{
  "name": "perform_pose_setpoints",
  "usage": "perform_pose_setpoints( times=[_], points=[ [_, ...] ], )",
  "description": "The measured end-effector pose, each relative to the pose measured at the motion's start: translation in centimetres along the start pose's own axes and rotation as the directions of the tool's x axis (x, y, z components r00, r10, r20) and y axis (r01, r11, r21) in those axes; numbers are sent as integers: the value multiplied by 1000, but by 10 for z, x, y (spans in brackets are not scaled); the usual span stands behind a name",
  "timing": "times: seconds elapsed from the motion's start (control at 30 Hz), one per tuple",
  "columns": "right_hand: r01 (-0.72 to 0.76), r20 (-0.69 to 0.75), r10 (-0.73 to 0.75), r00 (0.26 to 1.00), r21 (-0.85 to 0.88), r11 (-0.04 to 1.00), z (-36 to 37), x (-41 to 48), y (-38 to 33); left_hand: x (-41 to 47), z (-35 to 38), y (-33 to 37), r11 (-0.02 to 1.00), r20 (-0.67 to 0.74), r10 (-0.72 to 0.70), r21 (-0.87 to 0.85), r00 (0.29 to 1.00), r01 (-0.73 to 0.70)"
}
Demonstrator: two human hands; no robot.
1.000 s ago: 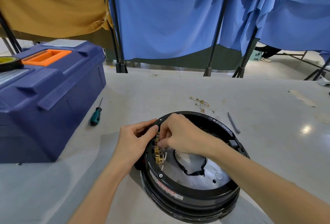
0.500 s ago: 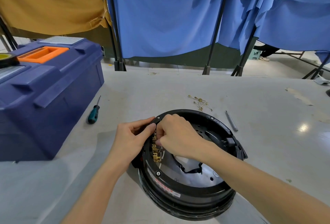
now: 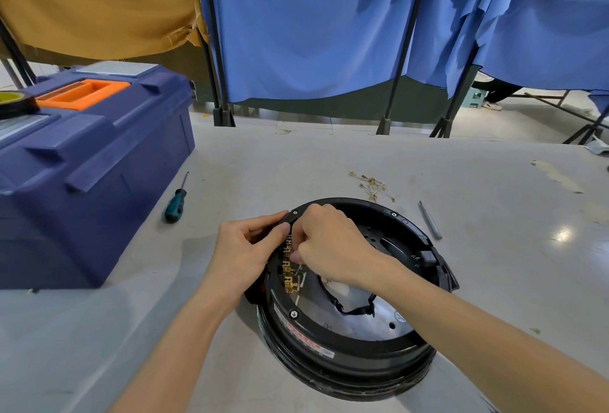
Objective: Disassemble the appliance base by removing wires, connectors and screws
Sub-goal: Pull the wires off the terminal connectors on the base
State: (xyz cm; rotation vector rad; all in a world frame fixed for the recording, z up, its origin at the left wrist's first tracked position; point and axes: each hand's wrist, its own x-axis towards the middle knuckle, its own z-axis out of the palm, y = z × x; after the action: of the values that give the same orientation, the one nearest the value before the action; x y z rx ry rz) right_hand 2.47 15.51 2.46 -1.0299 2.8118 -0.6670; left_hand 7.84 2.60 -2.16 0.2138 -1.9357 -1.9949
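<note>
The round black base (image 3: 346,363) lies on the grey surface (image 3: 329,155), open side up, and both hands meet at its left rim. The left hand (image 3: 244,254) has a narrow grip: fingers and thumb curl round the rim from outside and hold it. The right hand (image 3: 329,248) reaches in from the other side, knuckles up, with its fingertips bunched tight on the row of brass connectors (image 3: 289,277) just inside the rim. Its grip is a pinch there, though which connector it holds is hidden under the fingers.

Just below that grip, thin white wires (image 3: 300,281) run down from the connectors, and further down the rim sits a screw (image 3: 294,314). Beyond the right grip, off the base, lie a loose tangle of brass clips and wire (image 3: 372,185) and a grey metal rod (image 3: 430,220). Out to the left of the left grip a green-handled screwdriver (image 3: 175,205) rests beside a dark blue toolbox (image 3: 99,165) with an orange handle. Blue curtains (image 3: 313,34) hang behind the surface.
</note>
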Motion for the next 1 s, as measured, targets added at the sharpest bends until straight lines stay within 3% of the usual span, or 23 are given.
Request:
perform_pose_setpoints(
  times=[0.6,1.0],
  points=[
    [-3,5,3,1000,-22,1000,-1,-3,-1,1,-1,-2,1000,26,6,-5,1000,-6],
    [-34,32,28,999,202,979,-11,-10,14,1,-1,-5,1000,-6,-15,8,1000,15]
  ],
)
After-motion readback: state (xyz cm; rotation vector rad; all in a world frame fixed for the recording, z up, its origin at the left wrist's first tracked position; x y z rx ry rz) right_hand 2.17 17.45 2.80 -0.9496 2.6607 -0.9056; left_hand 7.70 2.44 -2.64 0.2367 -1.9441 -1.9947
